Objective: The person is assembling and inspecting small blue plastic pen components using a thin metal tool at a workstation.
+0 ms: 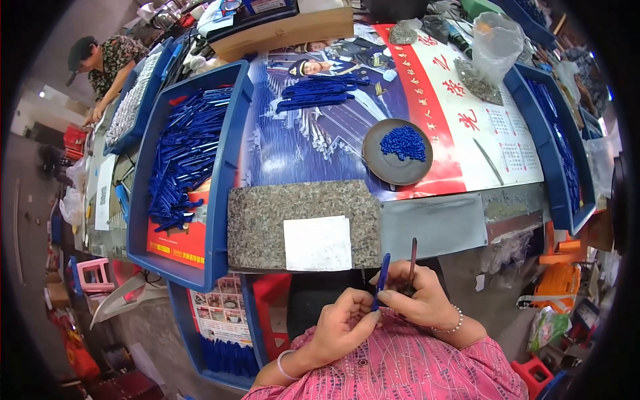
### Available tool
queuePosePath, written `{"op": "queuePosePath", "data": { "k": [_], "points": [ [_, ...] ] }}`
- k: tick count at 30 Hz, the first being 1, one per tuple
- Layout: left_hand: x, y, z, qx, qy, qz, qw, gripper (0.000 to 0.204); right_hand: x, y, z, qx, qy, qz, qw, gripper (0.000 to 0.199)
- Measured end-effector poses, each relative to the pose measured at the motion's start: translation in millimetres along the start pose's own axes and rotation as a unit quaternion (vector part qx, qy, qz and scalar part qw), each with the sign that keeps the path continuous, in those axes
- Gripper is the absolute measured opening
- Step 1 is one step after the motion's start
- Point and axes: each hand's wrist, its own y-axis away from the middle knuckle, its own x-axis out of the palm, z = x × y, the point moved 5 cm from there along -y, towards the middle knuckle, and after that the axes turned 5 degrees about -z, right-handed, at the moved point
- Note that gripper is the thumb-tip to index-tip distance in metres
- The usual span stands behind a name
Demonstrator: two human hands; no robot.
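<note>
A slim blue pen-like piece [382, 279] stands upright between my hands, in front of my chest. My left hand [343, 325] pinches its lower end, and the thumb of my right hand [420, 293] presses close to it. Wrapped in the right fingers is a thin dark rod-like tool [413, 255], pointing up; its lower part is hidden. Beyond the hands lie a speckled stone slab [303, 200] with a white paper square [317, 243] and a grey mat [433, 223]. A round dish [400, 175] holds many tiny blue parts [403, 143].
More slim blue pieces lie in a pile [320, 91] on the poster-covered table [293, 157]. Blue trays stand left [225, 180] and right [543, 153], and a lower tray [193, 347] sits beside me. Another person [110, 67] works at the far left.
</note>
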Motion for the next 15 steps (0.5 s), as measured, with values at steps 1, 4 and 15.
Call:
{"op": "queuePosePath", "data": {
  "k": [1, 4, 15],
  "points": [
    [0.4, 0.6, 1.1, 0.002, 0.003, 0.004, 1.0, 0.016, 0.7, 1.3, 0.2, 0.024, -0.024, 0.004, 0.999, 0.021],
    [0.9, 0.4, 4.3, 0.01, -0.001, 0.017, 1.0, 0.017, 0.3, 2.9, 1.0, 0.052, -0.036, 0.01, 0.998, 0.018],
    [-7.1, 0.2, 2.6, -0.09, 0.128, 0.059, 0.986, 0.023, 5.2, -6.7, -3.0, 0.136, -0.088, -0.052, 0.985, 0.013]
  ]
}}
